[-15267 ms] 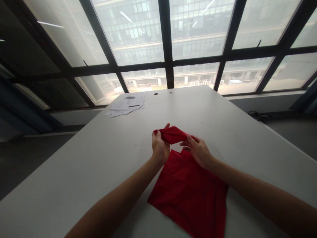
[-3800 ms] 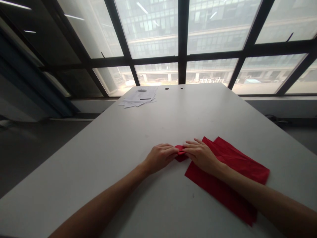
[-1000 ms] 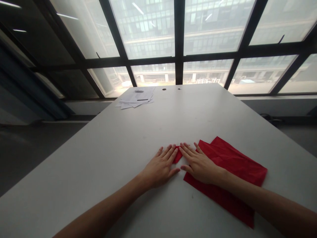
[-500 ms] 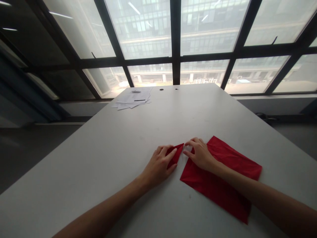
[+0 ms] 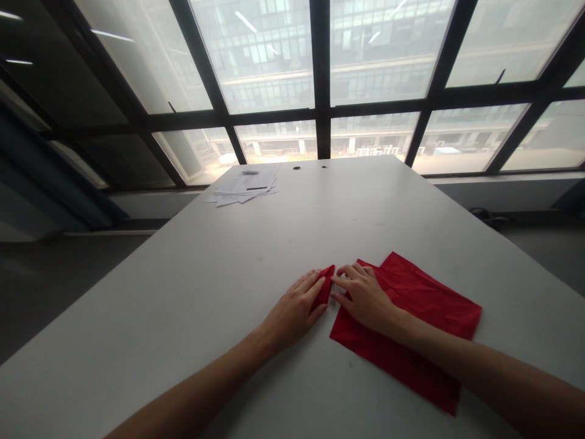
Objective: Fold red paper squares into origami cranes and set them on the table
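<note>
on the white tabletop, the left hand, fingers nearly together, covers already folded red paper; the right hand's curl nearby, pinch unclear; larger sheets lie spread.

A small folded red paper lies on a white table. The left hand rests on it from the left, fingers stretched across it. The right hand is just at its right edge, fingers curled; contact is unclear. Larger red sheets lie to its right. Well beyond it, leftward, are white papers; farther beyond it stand dark-framed windows.
</note>
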A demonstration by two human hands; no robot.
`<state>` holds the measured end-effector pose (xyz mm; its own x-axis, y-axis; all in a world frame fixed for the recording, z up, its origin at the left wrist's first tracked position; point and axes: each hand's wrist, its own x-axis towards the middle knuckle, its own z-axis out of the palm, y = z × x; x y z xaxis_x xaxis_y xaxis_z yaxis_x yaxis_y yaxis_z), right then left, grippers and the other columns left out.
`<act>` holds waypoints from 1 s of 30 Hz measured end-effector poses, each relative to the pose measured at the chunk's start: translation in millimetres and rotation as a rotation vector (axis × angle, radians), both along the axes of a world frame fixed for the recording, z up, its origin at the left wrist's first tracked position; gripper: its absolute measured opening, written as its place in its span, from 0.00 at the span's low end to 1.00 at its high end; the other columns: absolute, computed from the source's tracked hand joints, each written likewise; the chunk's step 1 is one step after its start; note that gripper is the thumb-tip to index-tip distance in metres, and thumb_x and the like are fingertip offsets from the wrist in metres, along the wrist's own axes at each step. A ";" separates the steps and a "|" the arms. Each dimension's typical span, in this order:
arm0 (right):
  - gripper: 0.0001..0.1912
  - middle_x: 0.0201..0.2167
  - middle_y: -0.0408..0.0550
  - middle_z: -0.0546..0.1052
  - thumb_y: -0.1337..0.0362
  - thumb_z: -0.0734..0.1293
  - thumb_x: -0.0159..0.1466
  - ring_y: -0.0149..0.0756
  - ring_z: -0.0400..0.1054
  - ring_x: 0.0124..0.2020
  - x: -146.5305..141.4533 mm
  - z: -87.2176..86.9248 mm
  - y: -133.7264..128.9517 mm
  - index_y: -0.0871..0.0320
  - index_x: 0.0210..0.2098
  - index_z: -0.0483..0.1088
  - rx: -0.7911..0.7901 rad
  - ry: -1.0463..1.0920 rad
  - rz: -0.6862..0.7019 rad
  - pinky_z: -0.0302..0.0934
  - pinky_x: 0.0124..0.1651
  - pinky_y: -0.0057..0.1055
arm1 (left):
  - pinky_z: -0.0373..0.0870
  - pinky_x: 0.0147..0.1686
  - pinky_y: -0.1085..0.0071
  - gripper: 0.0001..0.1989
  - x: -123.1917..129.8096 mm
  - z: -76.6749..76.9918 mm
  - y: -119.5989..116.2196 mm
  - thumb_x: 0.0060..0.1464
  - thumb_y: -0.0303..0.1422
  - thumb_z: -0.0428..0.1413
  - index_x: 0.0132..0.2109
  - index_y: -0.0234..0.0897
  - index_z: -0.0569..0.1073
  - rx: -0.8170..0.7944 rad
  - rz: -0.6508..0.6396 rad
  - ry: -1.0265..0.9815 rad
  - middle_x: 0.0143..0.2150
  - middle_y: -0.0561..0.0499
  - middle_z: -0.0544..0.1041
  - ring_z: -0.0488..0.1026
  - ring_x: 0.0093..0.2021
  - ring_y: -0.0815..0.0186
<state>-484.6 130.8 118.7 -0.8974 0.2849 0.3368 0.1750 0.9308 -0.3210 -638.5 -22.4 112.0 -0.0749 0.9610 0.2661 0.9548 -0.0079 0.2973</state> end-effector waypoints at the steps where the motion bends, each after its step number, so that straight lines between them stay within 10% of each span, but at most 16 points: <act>1: 0.11 0.47 0.50 0.75 0.61 0.68 0.66 0.45 0.64 0.50 0.3 0.4 -1.0 0.53 0.48 0.74 0.007 -0.005 0.002 0.56 0.55 0.44 | 0.59 0.67 0.55 0.29 0.2 -1.1 0.2 0.64 0.35 0.52 0.69 0.40 0.57 -0.007 -0.014 0.006 0.70 0.43 0.59 0.57 0.69 0.57; 30: 0.22 0.46 0.53 0.70 0.51 0.60 0.70 0.46 0.61 0.47 -7.5 0.4 10.3 0.47 0.61 0.66 0.123 -0.092 -0.004 0.55 0.50 0.41 | 0.56 0.69 0.57 0.22 -0.9 -5.0 0.4 0.67 0.35 0.48 0.65 0.37 0.64 -0.059 -0.074 0.082 0.69 0.44 0.61 0.56 0.70 0.60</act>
